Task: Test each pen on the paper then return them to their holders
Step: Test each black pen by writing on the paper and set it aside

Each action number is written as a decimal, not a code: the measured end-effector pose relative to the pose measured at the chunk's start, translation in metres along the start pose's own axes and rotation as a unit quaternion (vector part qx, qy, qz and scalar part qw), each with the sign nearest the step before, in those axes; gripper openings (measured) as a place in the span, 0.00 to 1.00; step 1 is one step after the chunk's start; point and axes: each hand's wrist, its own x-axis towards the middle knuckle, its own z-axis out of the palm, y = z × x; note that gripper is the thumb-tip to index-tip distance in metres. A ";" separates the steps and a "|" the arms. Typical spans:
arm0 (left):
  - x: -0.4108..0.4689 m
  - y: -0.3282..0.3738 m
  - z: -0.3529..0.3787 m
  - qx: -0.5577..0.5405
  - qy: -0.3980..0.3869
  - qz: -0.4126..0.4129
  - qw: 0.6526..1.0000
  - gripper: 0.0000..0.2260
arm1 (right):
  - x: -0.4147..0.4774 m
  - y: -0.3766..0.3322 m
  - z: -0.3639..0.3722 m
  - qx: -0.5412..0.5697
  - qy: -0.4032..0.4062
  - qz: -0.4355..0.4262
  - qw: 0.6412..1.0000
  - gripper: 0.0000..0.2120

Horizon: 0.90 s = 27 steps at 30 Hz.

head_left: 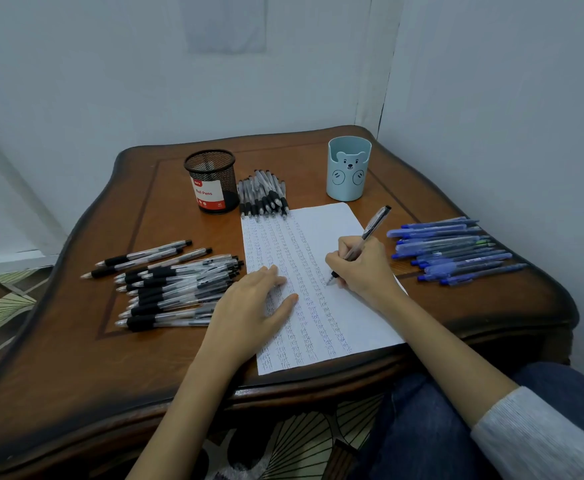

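Pen: clear barrel with black grip and black clicker, held over the right half of the paper, which lies on the near middle of the surface.
Axis: steeply tilted diagonal; the tip points down and to the near left at the sheet, the clicker end rises to the far right.
Tip contact: it sits at a written column, but whether it touches the sheet is hard to make out.
Right hand: fingers curled round the lower barrel in a writing grip, hiding most of the grip section; heel of the hand on the sheet.
Left hand: fingers straight, lying flat on the sheet's left edge, holding nothing.
Paper marks: many columns of small scribbles, too fine to read.
Mesh holder: black, upright, far left of the sheet, with a red and white label.
Bear holder: pale blue, upright, just beyond the sheet's far right corner; its inside cannot be seen.
Far bundle: black-grip pens between the two holders, tips toward the sheet's top edge.
Left pile: black-grip pens lying roughly crosswise, tips to the left, some hidden under the left hand.
Blue pens: piled crosswise on the right, near the surface's edge.
Cut off: a grey sleeve at the lower right.
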 end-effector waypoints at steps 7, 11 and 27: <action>0.000 0.000 0.000 0.004 -0.001 0.001 1.000 0.21 | 0.001 0.003 -0.001 0.002 0.003 0.004 1.000 0.12; 0.000 0.001 0.000 0.002 0.000 0.001 1.000 0.20 | 0.002 0.002 0.000 -0.001 -0.008 0.002 1.000 0.13; 0.000 0.002 -0.003 0.002 0.001 0.006 1.000 0.20 | 0.005 -0.008 -0.010 0.247 0.041 0.135 0.959 0.15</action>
